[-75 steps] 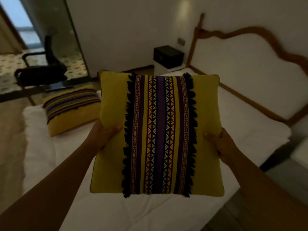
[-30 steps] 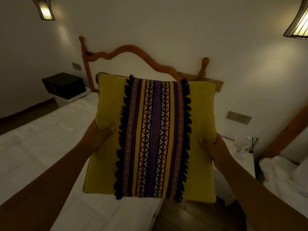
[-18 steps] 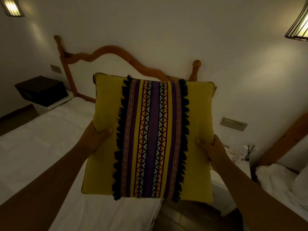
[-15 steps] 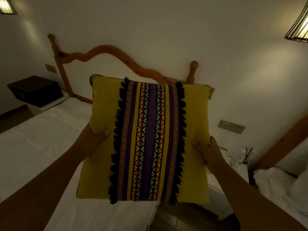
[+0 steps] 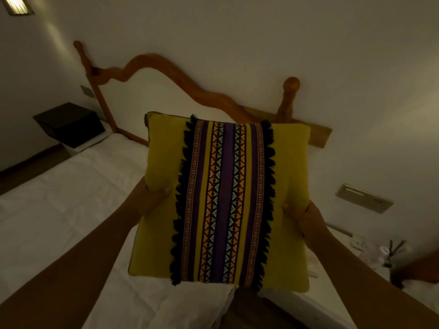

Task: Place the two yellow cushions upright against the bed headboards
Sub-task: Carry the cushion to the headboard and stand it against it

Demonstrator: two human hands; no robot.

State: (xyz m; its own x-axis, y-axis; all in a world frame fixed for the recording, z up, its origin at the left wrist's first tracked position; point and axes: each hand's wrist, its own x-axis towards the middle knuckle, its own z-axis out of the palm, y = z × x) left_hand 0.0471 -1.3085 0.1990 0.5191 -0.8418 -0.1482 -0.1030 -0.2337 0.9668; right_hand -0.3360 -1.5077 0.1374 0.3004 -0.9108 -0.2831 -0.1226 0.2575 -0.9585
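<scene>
I hold a yellow cushion (image 5: 164, 148) with a purple patterned centre band and black fringe, upright in the air in front of me. My left hand (image 5: 149, 198) grips its left edge with the thumb on the front. My right hand (image 5: 306, 219) grips its right edge the same way. Behind the cushion stands the curved wooden headboard (image 5: 166, 70) with its white panel, at the head of the white bed (image 5: 59, 205). The cushion hangs over the bed's right side, apart from the headboard. The second yellow cushion is out of view.
A black box (image 5: 69, 124) sits on a white nightstand left of the headboard. To the right is another white nightstand (image 5: 351, 260) with small items and a reed diffuser (image 5: 392, 252). A wall switch plate (image 5: 364, 198) and a wall lamp (image 5: 17, 4) are in view.
My view has swung from the bed's foot end, where the second cushion lay, round to the headboard. The cushion has moved closer to the headboard; both hands keep the same grip.
</scene>
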